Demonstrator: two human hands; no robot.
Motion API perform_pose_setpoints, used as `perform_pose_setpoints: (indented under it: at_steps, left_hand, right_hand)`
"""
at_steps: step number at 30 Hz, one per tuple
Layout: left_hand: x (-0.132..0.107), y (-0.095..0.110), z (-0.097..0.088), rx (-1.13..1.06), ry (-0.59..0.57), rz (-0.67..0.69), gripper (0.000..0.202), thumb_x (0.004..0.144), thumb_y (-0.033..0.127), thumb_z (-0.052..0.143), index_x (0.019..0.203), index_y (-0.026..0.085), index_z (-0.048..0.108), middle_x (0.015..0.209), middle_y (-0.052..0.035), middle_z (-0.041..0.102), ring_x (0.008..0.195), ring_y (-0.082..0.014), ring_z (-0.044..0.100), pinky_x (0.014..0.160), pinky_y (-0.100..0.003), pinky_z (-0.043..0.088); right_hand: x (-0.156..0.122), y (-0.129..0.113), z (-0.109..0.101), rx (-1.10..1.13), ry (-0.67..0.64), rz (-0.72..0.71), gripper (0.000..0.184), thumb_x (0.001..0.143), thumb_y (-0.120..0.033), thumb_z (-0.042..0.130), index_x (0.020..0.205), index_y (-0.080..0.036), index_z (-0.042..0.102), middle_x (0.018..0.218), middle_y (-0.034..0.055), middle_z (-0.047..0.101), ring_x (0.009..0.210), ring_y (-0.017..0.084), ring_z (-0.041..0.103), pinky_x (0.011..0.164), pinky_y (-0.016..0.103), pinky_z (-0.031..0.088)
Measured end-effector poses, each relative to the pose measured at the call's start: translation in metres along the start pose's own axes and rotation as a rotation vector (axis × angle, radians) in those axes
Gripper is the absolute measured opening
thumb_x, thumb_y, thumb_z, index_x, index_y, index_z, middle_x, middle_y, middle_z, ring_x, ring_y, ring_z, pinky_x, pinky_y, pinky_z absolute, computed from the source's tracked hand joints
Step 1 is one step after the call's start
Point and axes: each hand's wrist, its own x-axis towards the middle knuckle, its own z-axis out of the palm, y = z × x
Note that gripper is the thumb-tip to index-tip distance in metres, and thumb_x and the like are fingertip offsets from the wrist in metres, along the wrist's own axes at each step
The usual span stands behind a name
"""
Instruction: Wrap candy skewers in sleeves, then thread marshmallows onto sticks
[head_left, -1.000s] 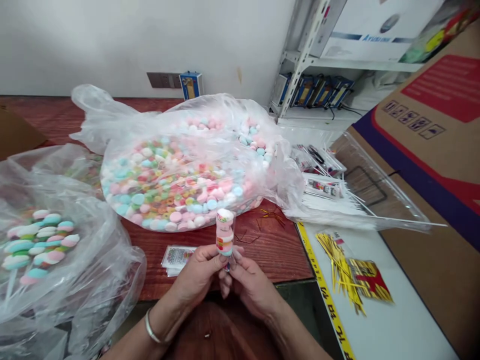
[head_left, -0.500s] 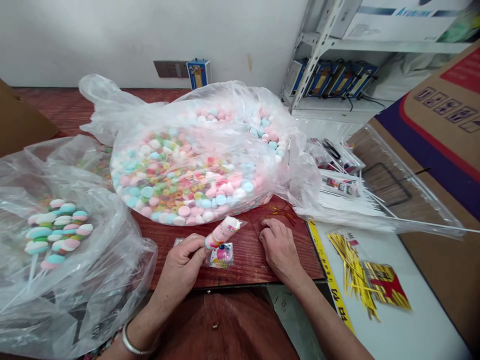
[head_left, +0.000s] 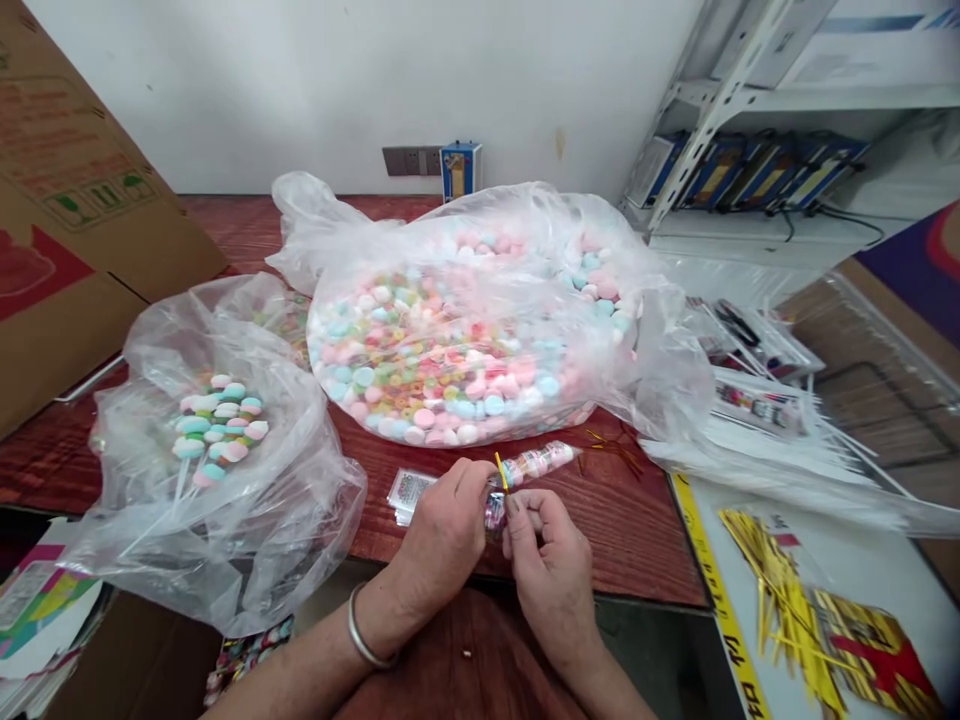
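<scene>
A small clear bag of pink and white marshmallows [head_left: 538,462] lies slanted between my hands at the table's front, its filled end pointing right. My left hand [head_left: 450,515] is closed at the near end of this bag, fingers pinched. Across the bag's neck stands a gold twist tie [head_left: 501,472]. My right hand [head_left: 551,555] pinches the lower end of the tie between thumb and fingers. Flat printed packets [head_left: 409,492] lie partly under my left hand. A few loose gold ties [head_left: 615,452] rest beyond my right hand.
A large clear sack of marshmallows and ring candies [head_left: 420,370] fills the table's middle. Left of it, marshmallow sticks [head_left: 217,425] lie on crumpled plastic. Yellow twist ties [head_left: 787,600] and white sticks [head_left: 780,440] are at right. A cardboard box [head_left: 97,200] stands far left.
My right hand has come left from the loose ties to the bag and now holds a twist tie at its neck. The bag has tipped lower and moved right. The view has turned left.
</scene>
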Motion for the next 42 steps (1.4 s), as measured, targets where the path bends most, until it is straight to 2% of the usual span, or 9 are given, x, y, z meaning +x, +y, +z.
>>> perform_pose_setpoints:
  at_steps: [8, 11, 14, 18, 22, 27, 29, 36, 42]
  left_hand:
    - [-0.002, -0.001, 0.004, -0.114, 0.053, -0.001, 0.025, 0.097, 0.012, 0.043, 0.11, 0.017, 0.064, 0.087, -0.0052, 0.063, 0.078, -0.017, 0.059, 0.071, -0.028, 0.047]
    - [0.005, 0.004, 0.005, -0.475, 0.059, -0.293, 0.015, 0.092, 0.017, 0.053, 0.094, 0.017, 0.067, 0.086, -0.0043, 0.066, 0.081, -0.0161, 0.061, 0.075, -0.028, 0.047]
    - [0.012, 0.011, 0.009, -1.027, 0.03, -0.685, 0.015, 0.083, 0.03, 0.067, 0.085, 0.015, 0.065, 0.068, 0.0011, 0.06, 0.059, -0.0102, 0.051, 0.057, -0.022, 0.041]
    - [0.018, 0.016, 0.014, -1.477, 0.015, -0.868, 0.035, 0.069, 0.039, 0.08, 0.082, 0.012, 0.061, 0.058, 0.0063, 0.047, 0.048, -0.0037, 0.033, 0.047, -0.017, 0.025]
    - [0.013, 0.012, 0.015, -1.384, -0.062, -0.751, 0.031, 0.08, 0.04, 0.071, 0.093, 0.014, 0.062, 0.064, 0.0047, 0.048, 0.049, -0.0049, 0.034, 0.046, -0.018, 0.027]
    - [0.003, 0.0, 0.008, -0.482, -0.034, -0.181, 0.027, 0.094, 0.022, 0.048, 0.115, 0.016, 0.064, 0.098, -0.0102, 0.068, 0.087, -0.0191, 0.061, 0.078, -0.031, 0.048]
    - [0.002, 0.0, 0.005, -0.344, -0.021, -0.1, 0.03, 0.097, 0.02, 0.042, 0.114, 0.016, 0.065, 0.095, -0.0101, 0.069, 0.085, -0.0195, 0.062, 0.078, -0.031, 0.048]
    - [0.01, 0.012, 0.001, -0.617, -0.032, -0.352, 0.031, 0.098, 0.032, 0.047, 0.107, 0.017, 0.073, 0.073, -0.0005, 0.063, 0.066, -0.0142, 0.054, 0.063, -0.023, 0.043]
    - [0.017, 0.006, -0.009, -1.017, -0.235, -0.377, 0.05, 0.091, 0.027, 0.059, 0.14, 0.023, 0.055, 0.116, -0.0075, 0.07, 0.113, -0.0229, 0.061, 0.1, -0.036, 0.047]
  right_hand:
    - [0.006, 0.004, 0.007, 0.02, 0.025, 0.054, 0.029, 0.097, -0.043, 0.049, 0.082, -0.02, 0.057, 0.058, -0.0019, 0.059, 0.048, 0.013, 0.052, 0.047, 0.023, 0.041]
    - [0.008, 0.006, 0.01, -0.075, 0.104, -0.035, 0.024, 0.096, -0.039, 0.05, 0.083, -0.02, 0.057, 0.063, 0.0002, 0.064, 0.052, 0.015, 0.058, 0.05, 0.024, 0.044]
    - [0.012, 0.007, 0.011, -0.105, 0.145, -0.108, 0.018, 0.095, -0.036, 0.051, 0.086, -0.021, 0.056, 0.068, 0.0016, 0.069, 0.057, 0.017, 0.065, 0.052, 0.024, 0.048]
    - [0.017, 0.004, 0.011, -0.063, 0.157, -0.077, 0.019, 0.095, -0.036, 0.054, 0.104, -0.019, 0.054, 0.074, 0.002, 0.073, 0.062, 0.017, 0.069, 0.057, 0.025, 0.052]
    - [0.022, 0.005, 0.004, -0.198, 0.067, -0.143, 0.021, 0.101, -0.035, 0.046, 0.091, -0.02, 0.056, 0.069, 0.0008, 0.07, 0.057, 0.016, 0.066, 0.052, 0.023, 0.046]
    - [0.022, 0.009, -0.003, -0.502, 0.117, -0.453, 0.029, 0.103, -0.032, 0.04, 0.079, -0.021, 0.054, 0.061, 0.0006, 0.063, 0.048, 0.016, 0.059, 0.048, 0.027, 0.035]
    - [0.021, 0.007, -0.003, -0.476, 0.08, -0.507, 0.027, 0.103, -0.028, 0.04, 0.08, -0.021, 0.053, 0.061, -0.0002, 0.063, 0.049, 0.015, 0.059, 0.049, 0.026, 0.036]
    - [0.024, 0.003, 0.003, -0.317, 0.113, -0.5, 0.012, 0.1, -0.019, 0.047, 0.095, -0.021, 0.058, 0.085, 0.0033, 0.064, 0.076, 0.016, 0.063, 0.068, 0.027, 0.049]
    - [0.024, 0.0, -0.01, -0.34, 0.029, -0.573, 0.015, 0.096, -0.013, 0.047, 0.086, -0.023, 0.052, 0.079, 0.0018, 0.057, 0.071, 0.016, 0.057, 0.064, 0.027, 0.046]
